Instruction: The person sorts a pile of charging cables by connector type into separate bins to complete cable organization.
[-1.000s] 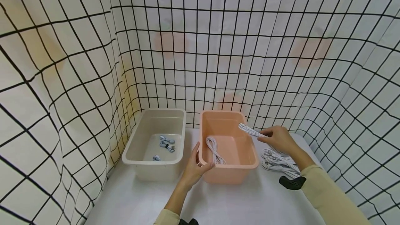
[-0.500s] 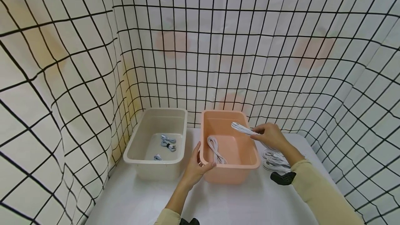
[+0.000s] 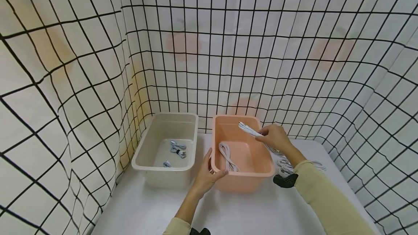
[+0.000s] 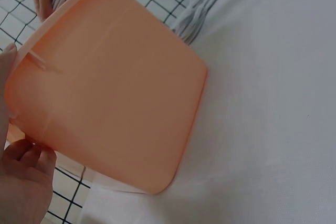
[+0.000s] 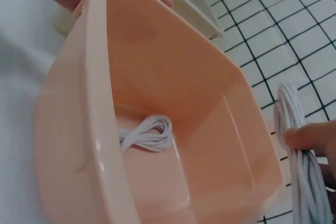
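Note:
My right hand pinches a folded bundle of white cable over the right rim of the peach plastic tub. In the right wrist view the bundled cable hangs between thumb and fingers, beside the tub's wall. My left hand grips the tub's front left corner, thumb over the front rim and fingers along the left side. Inside the tub, one looped white cable lies on the floor at the left.
A beige tub stands to the left, with several small light-blue cables on its floor. More white cables lie on the white table right of the peach tub, partly behind my right arm. Black netting surrounds the table.
My right hand has moved left with the white cable bundle, from beside the peach tub to over its right rim. My left hand keeps its grip on the tub's corner.

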Tool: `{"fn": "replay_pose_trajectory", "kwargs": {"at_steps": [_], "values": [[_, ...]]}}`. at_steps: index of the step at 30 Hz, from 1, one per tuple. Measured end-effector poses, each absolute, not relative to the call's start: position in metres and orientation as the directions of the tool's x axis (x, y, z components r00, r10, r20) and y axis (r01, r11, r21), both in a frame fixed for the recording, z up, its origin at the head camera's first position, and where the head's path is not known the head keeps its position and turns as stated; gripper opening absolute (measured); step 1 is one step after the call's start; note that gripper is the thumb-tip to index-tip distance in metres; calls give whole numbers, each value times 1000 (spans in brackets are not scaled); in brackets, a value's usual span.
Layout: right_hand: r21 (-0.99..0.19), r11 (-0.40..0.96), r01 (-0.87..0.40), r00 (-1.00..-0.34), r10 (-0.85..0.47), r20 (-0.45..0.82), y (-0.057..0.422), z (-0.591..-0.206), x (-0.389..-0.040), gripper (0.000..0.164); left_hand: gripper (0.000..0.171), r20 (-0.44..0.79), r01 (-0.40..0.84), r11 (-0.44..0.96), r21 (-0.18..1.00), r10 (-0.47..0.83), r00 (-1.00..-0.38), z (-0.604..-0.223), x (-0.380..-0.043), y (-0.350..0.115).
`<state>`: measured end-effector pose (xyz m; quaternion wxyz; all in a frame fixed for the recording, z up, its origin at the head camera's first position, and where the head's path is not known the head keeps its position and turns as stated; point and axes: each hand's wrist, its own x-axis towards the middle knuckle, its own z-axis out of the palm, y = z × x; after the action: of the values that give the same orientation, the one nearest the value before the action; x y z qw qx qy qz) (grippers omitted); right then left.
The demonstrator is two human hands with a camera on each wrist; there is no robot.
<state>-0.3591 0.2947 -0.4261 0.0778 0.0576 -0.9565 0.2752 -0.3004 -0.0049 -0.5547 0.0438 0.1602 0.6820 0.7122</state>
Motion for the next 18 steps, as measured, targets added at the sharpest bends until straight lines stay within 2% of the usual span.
{"fn": "replay_pose_trajectory", "kwargs": {"at_steps": [4,7,12,18], "values": [[-698,711,-87,-991,9,133,286,-426,-364,46,107,169,154,-75,985,276,-946,-554,-300,-4],[-771,632,-76,-994,15,110,282,-425,-364,51,108,166,149,-83,985,273,-948,-553,-300,-3],[-709,698,-95,-994,-34,99,283,-429,-363,50,107,167,154,-68,986,267,-949,-554,-299,-2],[-686,718,-122,-992,-59,115,291,-436,-359,47,106,167,158,-55,986,268,-949,-557,-301,-2]]}}
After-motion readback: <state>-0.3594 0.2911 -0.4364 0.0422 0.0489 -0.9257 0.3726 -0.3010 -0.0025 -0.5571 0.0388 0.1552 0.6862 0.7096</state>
